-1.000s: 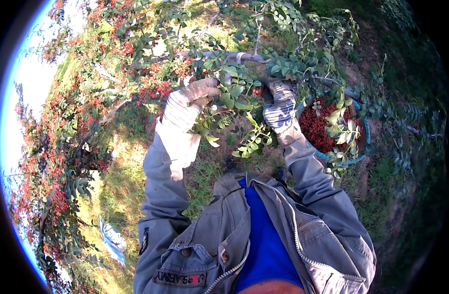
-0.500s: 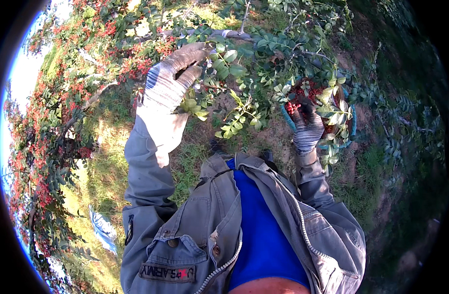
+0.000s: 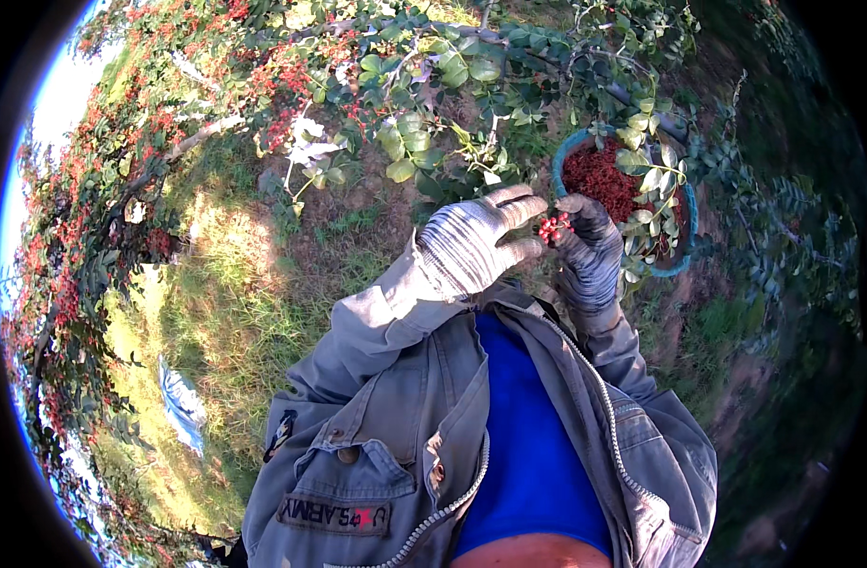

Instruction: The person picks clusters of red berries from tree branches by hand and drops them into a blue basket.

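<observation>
My right hand [image 3: 590, 257], in a striped glove with dark fingertips, pinches a small cluster of red berries [image 3: 553, 227] in front of my chest. My left hand [image 3: 467, 244], gloved in the same stripes, reaches in from the left with thumb and fingers apart. Its fingertips are close beside the cluster; whether they touch it is unclear. Just beyond my right hand is a round container with a teal rim [image 3: 557, 172], holding many loose red berries [image 3: 599, 178]. A leafy sprig [image 3: 653, 178] hangs across the container and hides part of its contents.
Leafy branches [image 3: 452, 71] cross the far side. Boughs thick with red berries [image 3: 69, 289] fill the left, with a bare grey limb [image 3: 202, 139] among them. A crumpled blue and white sheet [image 3: 181, 407] lies on the grass at lower left.
My left hand has left the branch at upper left and come down and right to my right hand. My right hand has drawn back from over the container with the berry cluster.
</observation>
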A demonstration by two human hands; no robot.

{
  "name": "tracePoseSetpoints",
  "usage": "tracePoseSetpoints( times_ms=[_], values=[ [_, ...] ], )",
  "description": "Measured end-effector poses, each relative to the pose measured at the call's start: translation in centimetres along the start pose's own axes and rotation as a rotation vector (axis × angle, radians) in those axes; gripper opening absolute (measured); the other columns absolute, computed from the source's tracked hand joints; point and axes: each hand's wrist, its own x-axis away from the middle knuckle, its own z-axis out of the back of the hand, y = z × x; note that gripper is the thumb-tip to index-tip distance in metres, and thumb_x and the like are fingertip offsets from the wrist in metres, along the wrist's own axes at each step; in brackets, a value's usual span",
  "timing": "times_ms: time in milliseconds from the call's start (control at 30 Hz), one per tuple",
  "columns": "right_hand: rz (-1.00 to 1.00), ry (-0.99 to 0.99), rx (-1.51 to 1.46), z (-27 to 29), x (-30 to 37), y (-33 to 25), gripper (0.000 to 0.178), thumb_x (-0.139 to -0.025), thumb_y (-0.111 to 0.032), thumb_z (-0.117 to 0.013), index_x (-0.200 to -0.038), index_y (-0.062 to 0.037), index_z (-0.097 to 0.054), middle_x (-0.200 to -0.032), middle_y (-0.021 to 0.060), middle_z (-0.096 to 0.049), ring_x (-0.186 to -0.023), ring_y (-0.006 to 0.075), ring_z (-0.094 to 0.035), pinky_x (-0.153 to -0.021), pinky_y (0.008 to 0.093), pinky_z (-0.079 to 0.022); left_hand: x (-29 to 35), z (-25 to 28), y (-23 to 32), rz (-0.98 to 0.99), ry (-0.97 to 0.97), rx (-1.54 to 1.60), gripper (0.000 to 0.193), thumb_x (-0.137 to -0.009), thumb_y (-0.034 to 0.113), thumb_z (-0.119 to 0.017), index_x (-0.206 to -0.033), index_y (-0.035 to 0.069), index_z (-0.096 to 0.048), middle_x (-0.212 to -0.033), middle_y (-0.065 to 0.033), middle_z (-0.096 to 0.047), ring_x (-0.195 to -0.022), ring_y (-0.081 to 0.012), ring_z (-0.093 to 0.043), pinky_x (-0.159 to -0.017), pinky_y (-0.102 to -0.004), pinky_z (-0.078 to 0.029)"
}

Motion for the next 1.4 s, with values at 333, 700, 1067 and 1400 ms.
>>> tracePoseSetpoints(
  times_ms=[333, 700, 1067, 1400],
  values=[
    [-0.104, 0.150, -0.277, 0.0, 1.4, 3.8, 0.022, -0.084, 0.004, -0.059, -0.105, -0.0028, -0.059, -0.096, 0.0031, -0.061, -0.088, 0.0137, -0.059, -0.078, 0.0268, -0.048, 3.1, -3.8, -2.3, 0.145, -0.140, -0.079, 0.021, -0.082, 0.024, -0.059, -0.091, 0.006, -0.066, -0.085, -0.0169, -0.064, -0.084, -0.0349, -0.062, -0.074, -0.0418, -0.051],
    [-0.150, 0.635, 0.707, 16.8, -5.4, 12.0, 0.030, -0.086, -0.002, -0.058, -0.115, -0.0045, -0.056, -0.106, 0.0134, -0.062, -0.085, 0.0256, -0.062, -0.070, 0.0335, -0.055, 7.2, -3.6, -7.8, 0.377, -0.096, 0.289, 0.023, -0.083, 0.023, -0.061, -0.098, 0.006, -0.067, -0.087, -0.0178, -0.066, -0.080, -0.0310, -0.065, -0.070, -0.0391, -0.052],
    [-0.225, -0.374, 0.349, 6.9, -1.1, 9.9, 0.049, -0.086, -0.008, -0.063, -0.132, -0.0069, -0.047, -0.126, 0.0104, -0.055, -0.101, 0.0201, -0.060, -0.078, 0.0294, -0.051, 9.6, -5.7, -8.7, 0.575, 0.035, 0.746, 0.023, -0.084, 0.021, -0.062, -0.101, 0.006, -0.067, -0.089, -0.0179, -0.067, -0.079, -0.0288, -0.066, -0.069, -0.0371, -0.053],
    [-0.218, -0.373, 0.676, -0.1, 2.0, 6.2, 0.027, -0.077, -0.013, -0.073, -0.102, -0.0015, -0.068, -0.084, 0.0102, -0.068, -0.075, 0.0158, -0.064, -0.068, 0.0307, -0.051, 7.8, -6.5, -7.0, 0.599, -0.140, 0.109, 0.028, -0.085, 0.027, -0.066, -0.103, 0.006, -0.067, -0.079, -0.0130, -0.068, -0.070, -0.0232, -0.066, -0.063, -0.0350, -0.051]
  ],
)
